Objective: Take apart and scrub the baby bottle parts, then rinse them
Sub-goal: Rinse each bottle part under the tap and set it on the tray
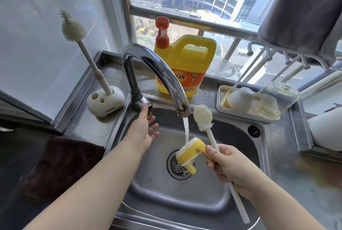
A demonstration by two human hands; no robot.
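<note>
White plastic makes the tray [222, 106] at the back right of the steel surface [88, 130]. In it lie a clear glass bottle [280, 93] on its side, a white teat part [240, 98] and a clear ring [266, 111]. A white stand [105, 103] on the left holds a spiky brush [73, 28] that points up and leans left.

The steel sink [240, 137] has a round drain [177, 165] in the middle. Water runs from the shiny bent tap [157, 70] onto a yellow sponge brush [188, 151], which sits over the drain with its white soft side toward the water.

The right hand [233, 165] has its grip curled round two things: the yellow sponge brush and a long white brush [212, 137]. The long brush slants, bristly head up near the tap's mouth, handle end down toward the person.

The left hand [144, 130] reaches by the tap's base, fingers straight and spread, holding nothing.

A yellow soap jug [187, 57] with an orange pump stands behind the tap.
</note>
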